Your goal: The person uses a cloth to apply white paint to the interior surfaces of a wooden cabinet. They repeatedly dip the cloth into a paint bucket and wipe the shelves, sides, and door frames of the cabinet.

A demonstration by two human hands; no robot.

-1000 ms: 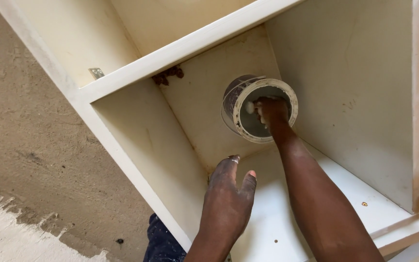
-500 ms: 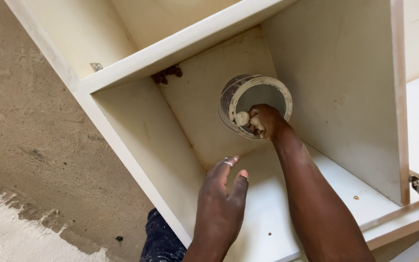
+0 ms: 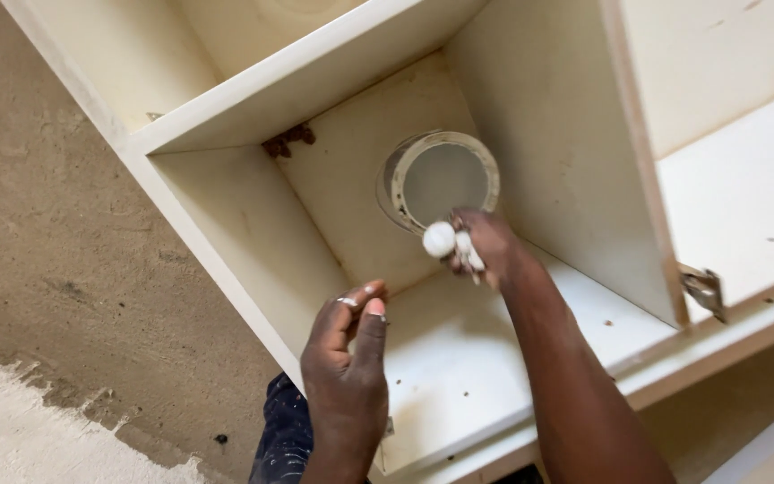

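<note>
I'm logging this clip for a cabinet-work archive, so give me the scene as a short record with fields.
setting: pale cabinet with open compartment, bare concrete wall beside it
back panel: round hole with a pipe collar
right hand: raised inside the compartment just below the collar, pinching a small white lump
left hand: open, fingers at the lower panel's front edge
hardware: metal hinge on the right side panel

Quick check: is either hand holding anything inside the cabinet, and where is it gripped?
The right hand pinches a small lump of white putty-like filler at its fingertips, beside the round pipe opening. The left hand holds nothing; it rests against the cabinet edge.
</note>
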